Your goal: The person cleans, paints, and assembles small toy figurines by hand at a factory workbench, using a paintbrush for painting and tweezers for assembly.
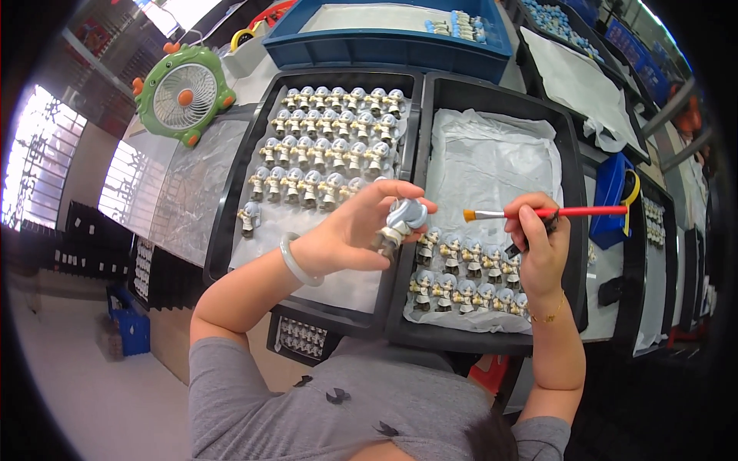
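My left hand (pixel 350 230), with a pale bangle at its wrist, grips a small figurine (pixel 407 215) with light blue-grey hair, white clothes and dark legs, tilted between thumb and fingers. A paintbrush (pixel 576 211) with a red handle and tan bristles is pinched in my right hand (pixel 544 242), its tip pointing left towards the figurine but apart from it. Something small and dark shows by the right fingers; I cannot make out what it is. Below both hands, two rows of like figurines (pixel 465 296) lie on white paper in the right black tray (pixel 573 165).
Several rows of figurines (pixel 330 123) fill much of the left black tray (pixel 231 207). Behind stands a blue bin (pixel 384 55) with more figurines. A green fan (pixel 184 96) is at the far left. Rightward are a blue box (pixel 611 184) with yellow tape (pixel 632 188) and more trays.
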`<action>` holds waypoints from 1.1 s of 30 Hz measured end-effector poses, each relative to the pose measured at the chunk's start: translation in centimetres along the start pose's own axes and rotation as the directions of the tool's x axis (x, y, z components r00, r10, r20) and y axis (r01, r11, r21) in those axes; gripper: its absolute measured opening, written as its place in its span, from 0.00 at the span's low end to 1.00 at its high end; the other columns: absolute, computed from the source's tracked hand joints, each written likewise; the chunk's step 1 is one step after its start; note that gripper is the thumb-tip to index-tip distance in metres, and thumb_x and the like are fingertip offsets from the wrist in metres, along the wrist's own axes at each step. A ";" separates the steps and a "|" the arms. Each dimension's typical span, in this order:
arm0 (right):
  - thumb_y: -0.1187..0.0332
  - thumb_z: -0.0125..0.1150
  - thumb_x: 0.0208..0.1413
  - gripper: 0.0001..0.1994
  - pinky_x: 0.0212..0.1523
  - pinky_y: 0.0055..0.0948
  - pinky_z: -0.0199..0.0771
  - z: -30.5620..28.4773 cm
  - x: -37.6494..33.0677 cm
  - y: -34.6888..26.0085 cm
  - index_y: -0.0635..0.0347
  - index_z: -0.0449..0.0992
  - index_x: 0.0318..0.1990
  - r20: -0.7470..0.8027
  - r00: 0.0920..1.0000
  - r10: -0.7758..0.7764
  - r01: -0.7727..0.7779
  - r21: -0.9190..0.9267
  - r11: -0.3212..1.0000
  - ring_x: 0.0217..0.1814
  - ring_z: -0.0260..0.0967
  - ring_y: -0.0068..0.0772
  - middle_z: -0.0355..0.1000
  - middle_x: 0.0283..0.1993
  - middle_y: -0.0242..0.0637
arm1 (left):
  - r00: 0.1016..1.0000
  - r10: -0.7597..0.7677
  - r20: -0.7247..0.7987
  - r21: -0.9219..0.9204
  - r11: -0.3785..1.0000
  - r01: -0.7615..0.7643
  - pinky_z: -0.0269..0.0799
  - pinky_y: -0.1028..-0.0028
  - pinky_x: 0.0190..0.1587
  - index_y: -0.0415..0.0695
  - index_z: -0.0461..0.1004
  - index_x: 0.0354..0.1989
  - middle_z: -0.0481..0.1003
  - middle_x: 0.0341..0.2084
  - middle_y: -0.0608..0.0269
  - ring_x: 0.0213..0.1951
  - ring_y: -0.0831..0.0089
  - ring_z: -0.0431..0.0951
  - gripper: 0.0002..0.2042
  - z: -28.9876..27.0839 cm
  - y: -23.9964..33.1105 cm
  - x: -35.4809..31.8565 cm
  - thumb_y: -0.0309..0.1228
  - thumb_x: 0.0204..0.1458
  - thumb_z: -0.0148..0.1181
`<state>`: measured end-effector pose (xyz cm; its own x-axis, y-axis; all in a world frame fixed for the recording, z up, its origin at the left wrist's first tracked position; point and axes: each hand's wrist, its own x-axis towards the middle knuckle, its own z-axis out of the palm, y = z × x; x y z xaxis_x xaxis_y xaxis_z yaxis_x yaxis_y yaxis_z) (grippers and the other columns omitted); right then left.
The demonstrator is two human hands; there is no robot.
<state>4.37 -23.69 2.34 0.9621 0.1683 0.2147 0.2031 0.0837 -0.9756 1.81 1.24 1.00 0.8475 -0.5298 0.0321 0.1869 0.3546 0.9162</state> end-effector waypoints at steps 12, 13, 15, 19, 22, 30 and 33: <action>0.71 0.48 0.52 0.07 0.20 0.12 0.50 0.2 -0.3 0.3 0.65 0.71 0.29 0.015 1.000 0.025 -0.025 -0.029 0.999 0.19 0.53 0.11 0.66 0.20 0.31 | 0.977 0.185 0.104 0.786 0.587 -0.195 0.60 0.67 0.48 0.41 0.55 0.49 0.61 0.43 0.55 0.44 0.63 0.64 0.32 0.0 -0.2 -1.0 0.27 0.31 0.63; 0.71 0.48 0.51 0.07 0.21 0.13 0.52 0.3 -0.4 0.2 0.65 0.71 0.30 0.041 0.999 0.020 -0.020 -0.020 1.000 0.20 0.55 0.13 0.67 0.22 0.32 | 0.963 0.222 0.150 0.870 0.434 -0.236 0.61 0.68 0.46 0.40 0.58 0.48 0.62 0.39 0.54 0.42 0.61 0.65 0.31 0.2 -0.2 -0.9 0.30 0.30 0.63; 0.72 0.47 0.51 0.07 0.22 0.14 0.54 0.6 -0.6 0.1 0.65 0.71 0.30 0.070 0.997 0.023 -0.022 -0.012 1.000 0.21 0.57 0.14 0.67 0.23 0.33 | 0.950 0.283 0.132 0.896 0.376 -0.237 0.60 0.69 0.39 0.40 0.63 0.44 0.62 0.33 0.55 0.36 0.61 0.64 0.30 0.5 -0.2 -0.8 0.35 0.27 0.63; 0.74 0.47 0.47 0.06 0.27 0.23 0.62 1.3 -1.3 0.1 0.67 0.71 0.30 0.197 0.976 -0.091 0.098 -0.025 0.995 0.26 0.63 0.25 0.68 0.26 0.38 | 0.948 0.294 0.122 0.960 0.207 -0.187 0.54 0.71 0.35 0.42 0.66 0.41 0.61 0.28 0.59 0.32 0.65 0.63 0.30 0.9 -0.1 -0.9 0.40 0.23 0.63; 0.76 0.50 0.42 0.07 0.26 0.24 0.63 1.5 -1.7 -0.1 0.64 0.73 0.30 0.343 0.909 -0.237 0.280 -0.082 0.956 0.25 0.64 0.29 0.69 0.27 0.39 | 0.937 0.329 0.117 0.967 0.179 -0.184 0.52 0.71 0.34 0.43 0.67 0.39 0.61 0.26 0.61 0.31 0.66 0.63 0.29 0.9 -0.5 -0.9 0.42 0.22 0.63; 0.81 0.52 0.31 0.10 0.22 0.27 0.62 0.8 -0.8 -0.7 0.60 0.73 0.26 0.418 0.844 -0.336 0.506 -0.411 0.758 0.20 0.62 0.33 0.66 0.19 0.34 | 0.953 0.296 0.068 0.985 0.132 -0.111 0.52 0.71 0.33 0.45 0.66 0.34 0.62 0.25 0.62 0.29 0.66 0.64 0.26 0.8 -0.8 -1.0 0.44 0.22 0.63; 0.79 0.50 0.32 0.07 0.21 0.26 0.59 3.0 -1.5 -1.3 0.60 0.72 0.23 0.454 0.793 -0.406 0.558 -0.277 0.782 0.19 0.61 0.33 0.66 0.19 0.34 | 0.959 0.271 0.076 0.981 0.152 -0.121 0.52 0.70 0.33 0.45 0.66 0.33 0.64 0.26 0.61 0.30 0.64 0.65 0.26 0.9 -0.8 -0.8 0.44 0.22 0.62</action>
<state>2.17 -21.13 3.43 0.5980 0.5454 0.5873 0.7466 -0.1125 -0.6557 0.50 0.72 0.63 0.8263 -0.4704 0.3098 -0.5610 -0.6379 0.5276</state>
